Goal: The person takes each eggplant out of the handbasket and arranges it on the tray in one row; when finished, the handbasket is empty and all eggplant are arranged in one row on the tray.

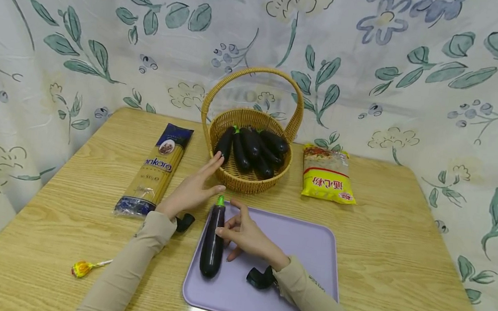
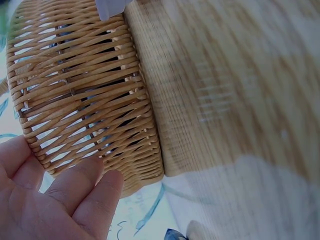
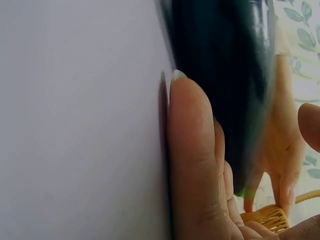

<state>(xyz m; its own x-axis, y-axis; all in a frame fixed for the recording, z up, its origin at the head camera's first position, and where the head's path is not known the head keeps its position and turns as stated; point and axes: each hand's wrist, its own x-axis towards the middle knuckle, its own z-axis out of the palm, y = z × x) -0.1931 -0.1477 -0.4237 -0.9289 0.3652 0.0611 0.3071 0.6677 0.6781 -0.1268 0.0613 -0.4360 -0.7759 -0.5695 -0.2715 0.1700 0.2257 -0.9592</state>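
Observation:
A dark eggplant (image 1: pixel 211 247) with a green stem lies lengthwise along the left side of a lilac tray (image 1: pixel 287 224). Beside it is my right hand (image 1: pixel 246 233), its thumb over the eggplant and its other fingers along the right side. In the right wrist view the fingers (image 3: pixel 192 150) lie low by the eggplant (image 3: pixel 220 75), and the thumb stands off from it. With outstretched fingers, my left hand (image 1: pixel 193 190) touches the left wall of a wicker basket (image 1: pixel 246 183). Several eggplants (image 1: pixel 250 145) fill the basket. The left wrist view shows fingertips against the weave (image 2: pixel 90 115).
A spaghetti pack (image 1: pixel 153 171) lies left of the basket, and a yellow pasta bag (image 1: pixel 328 175) to its right. A wrapped lollipop (image 1: pixel 82 268) is at the front left of the wooden table (image 1: pixel 388 254). A floral curtain (image 1: pixel 170 42) hangs behind.

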